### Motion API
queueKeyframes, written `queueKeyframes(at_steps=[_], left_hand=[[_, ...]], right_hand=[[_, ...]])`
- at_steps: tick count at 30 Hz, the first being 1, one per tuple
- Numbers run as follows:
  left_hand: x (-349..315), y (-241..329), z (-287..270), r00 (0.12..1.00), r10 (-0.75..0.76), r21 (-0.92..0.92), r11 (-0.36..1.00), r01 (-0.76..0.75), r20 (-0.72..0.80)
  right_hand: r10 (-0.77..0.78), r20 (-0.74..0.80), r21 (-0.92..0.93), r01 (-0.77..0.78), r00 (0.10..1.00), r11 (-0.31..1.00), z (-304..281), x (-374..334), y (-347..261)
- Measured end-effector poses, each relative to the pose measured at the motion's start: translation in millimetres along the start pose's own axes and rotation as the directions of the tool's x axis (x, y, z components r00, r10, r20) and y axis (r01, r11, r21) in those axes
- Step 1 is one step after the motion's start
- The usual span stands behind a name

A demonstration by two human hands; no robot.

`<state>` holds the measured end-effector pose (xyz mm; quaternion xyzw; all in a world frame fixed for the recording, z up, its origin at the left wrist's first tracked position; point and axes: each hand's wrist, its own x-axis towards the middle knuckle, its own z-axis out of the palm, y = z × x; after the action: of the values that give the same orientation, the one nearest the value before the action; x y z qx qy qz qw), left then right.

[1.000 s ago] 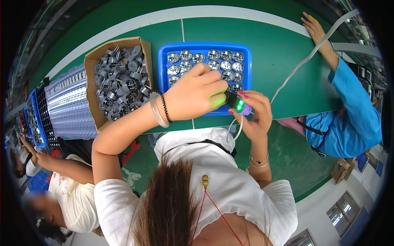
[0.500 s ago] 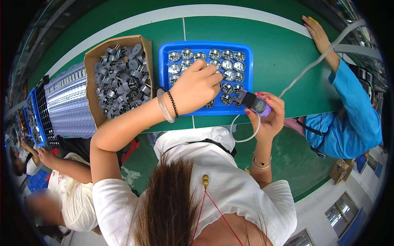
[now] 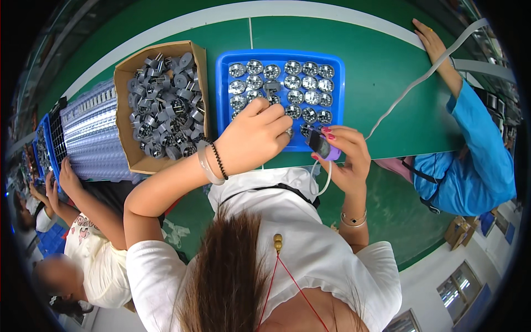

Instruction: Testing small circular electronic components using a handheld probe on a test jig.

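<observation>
My left hand (image 3: 257, 130) is closed above the lower part of a blue tray (image 3: 223, 110). A grey plug part (image 3: 271, 86) with metal prongs stands out past its fingers, the prongs running down to them; the fingertips themselves are hidden. Rows of round grey parts with shiny silver circuit faces (image 3: 311, 98) lie in the tray. Beside the tray's lower right corner, my right hand (image 3: 351, 157) grips a small purple and black device (image 3: 326, 148) with a white cable (image 3: 328, 178). The device's black end points up and left toward the tray.
An open cardboard box (image 3: 123, 110) heaped with grey plug parts (image 3: 166, 105) stands left of the tray. Clear plastic trays (image 3: 91, 133) are stacked farther left. A person's hand (image 3: 432, 44) rests on the green table (image 3: 398, 72) at right; another person sits at left.
My left hand has drawn back toward me, and a grey plug part now shows past its fingers. My right hand has moved left with the device. At left, the other person's hand has moved to the clear trays.
</observation>
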<state>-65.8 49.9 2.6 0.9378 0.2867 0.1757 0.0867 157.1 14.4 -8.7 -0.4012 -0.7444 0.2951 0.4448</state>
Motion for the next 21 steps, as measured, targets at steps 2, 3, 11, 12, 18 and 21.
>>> queueKeyframes(at_steps=[2,3,11,12,18,21], left_hand=[[2,6,-8,0.999,-0.027,-0.030,0.999,0.027,-0.018],[2,8,-11,0.998,-0.054,-0.059,0.997,0.051,-0.036],[2,18,-6,0.975,-0.198,-0.165,0.970,0.180,-0.103],[0,17,-5,0.976,-0.197,-0.146,0.972,0.183,-0.088],[-7,20,18,0.955,-0.257,-0.035,0.967,0.254,-0.152],[-6,23,22,0.939,-0.315,-0.053,0.949,0.311,-0.140]], right_hand=[[-0.001,0.012,0.000,0.001,1.000,1.000,1,1,-1],[-0.003,0.013,0.001,0.003,1.000,1.000,2,1,-2],[-0.030,0.015,0.004,0.030,0.999,1.000,1,-2,-1],[0.013,-0.018,0.023,-0.012,1.000,1.000,0,-4,-2],[0.060,-0.217,0.083,-0.043,0.974,0.996,-8,-7,2],[0.002,-0.175,0.078,0.012,0.985,0.997,-6,-4,3]])
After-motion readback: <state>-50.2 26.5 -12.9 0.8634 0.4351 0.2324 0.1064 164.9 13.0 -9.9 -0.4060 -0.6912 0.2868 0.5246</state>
